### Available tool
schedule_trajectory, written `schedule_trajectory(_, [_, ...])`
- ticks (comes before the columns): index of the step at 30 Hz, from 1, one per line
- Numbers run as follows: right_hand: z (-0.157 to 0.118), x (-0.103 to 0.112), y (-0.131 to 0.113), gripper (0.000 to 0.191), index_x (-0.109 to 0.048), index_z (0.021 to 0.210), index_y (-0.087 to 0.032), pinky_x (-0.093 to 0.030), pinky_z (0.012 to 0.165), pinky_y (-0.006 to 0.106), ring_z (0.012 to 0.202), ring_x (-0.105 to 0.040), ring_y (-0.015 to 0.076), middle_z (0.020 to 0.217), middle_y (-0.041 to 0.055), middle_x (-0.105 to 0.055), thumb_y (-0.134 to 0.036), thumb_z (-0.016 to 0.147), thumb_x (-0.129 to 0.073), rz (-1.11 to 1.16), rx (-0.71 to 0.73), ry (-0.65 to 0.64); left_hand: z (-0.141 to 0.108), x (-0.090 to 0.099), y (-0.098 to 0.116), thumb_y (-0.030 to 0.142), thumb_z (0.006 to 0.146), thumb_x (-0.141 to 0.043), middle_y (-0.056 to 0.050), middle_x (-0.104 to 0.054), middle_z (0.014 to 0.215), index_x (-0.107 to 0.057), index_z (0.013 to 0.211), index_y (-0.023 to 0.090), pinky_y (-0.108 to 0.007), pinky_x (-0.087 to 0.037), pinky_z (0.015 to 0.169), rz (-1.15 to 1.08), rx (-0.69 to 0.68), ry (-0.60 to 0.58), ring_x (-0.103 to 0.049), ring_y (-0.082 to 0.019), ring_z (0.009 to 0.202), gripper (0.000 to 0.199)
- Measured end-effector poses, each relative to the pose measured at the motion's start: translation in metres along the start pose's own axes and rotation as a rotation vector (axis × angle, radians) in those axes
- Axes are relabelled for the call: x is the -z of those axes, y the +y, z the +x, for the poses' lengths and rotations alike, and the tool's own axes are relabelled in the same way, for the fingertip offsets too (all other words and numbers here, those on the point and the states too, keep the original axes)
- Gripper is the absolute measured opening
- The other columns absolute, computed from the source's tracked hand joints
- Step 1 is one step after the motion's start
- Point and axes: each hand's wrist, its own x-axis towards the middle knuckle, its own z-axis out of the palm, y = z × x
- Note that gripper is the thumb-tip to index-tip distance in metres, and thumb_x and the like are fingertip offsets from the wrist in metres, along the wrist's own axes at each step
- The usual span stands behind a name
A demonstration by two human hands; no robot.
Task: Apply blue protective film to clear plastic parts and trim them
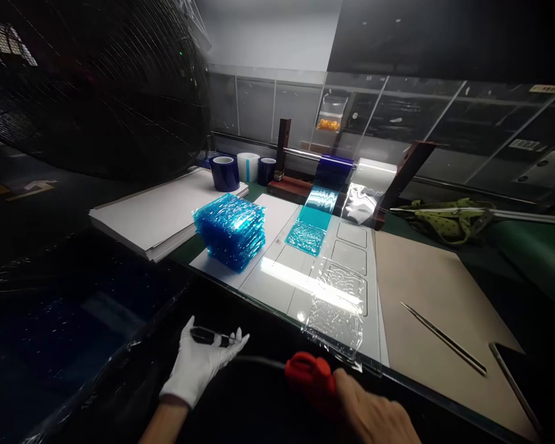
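Note:
My left hand [201,364], in a white glove, is closed around the edges of a thin clear pane [208,336], below the front edge of the table. My bare right hand [372,410] grips a red tool [311,376] with a thin grey line running left from it toward the glove. Beyond my left hand, a stack of shiny blue film-covered pieces [231,228] stands on white paper. Clear film [337,308] lies wrinkled over a sheet with rounded outlines, and a blue film piece [306,237] lies behind it.
Blue and clear film rolls [374,169] hang on a rod at the back. Loose rolls [224,172] stand left, by a paper stack [143,216]. Tweezers [444,338] and a phone [518,382] lie right, on brown board [416,271]. A large fan [97,86] fills the upper left.

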Motion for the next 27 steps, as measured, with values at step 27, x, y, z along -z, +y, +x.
schedule_trajectory(27, [0.022, -0.112, -0.031, 0.046, -0.063, 0.112, -0.017, -0.053, 0.081, 0.04, 0.103, -0.065, 0.0339, 0.113, 0.0151, -0.068, -0.018, 0.066, -0.073, 0.369, -0.452, -0.578, -0.063, 0.011, 0.0, 0.064, 0.051, -0.066, -0.021, -0.042, 0.133, -0.012, 0.149, 0.015, -0.057, -0.04, 0.087, 0.488, 0.191, -0.951, -0.049, -0.035, 0.108, 0.122])
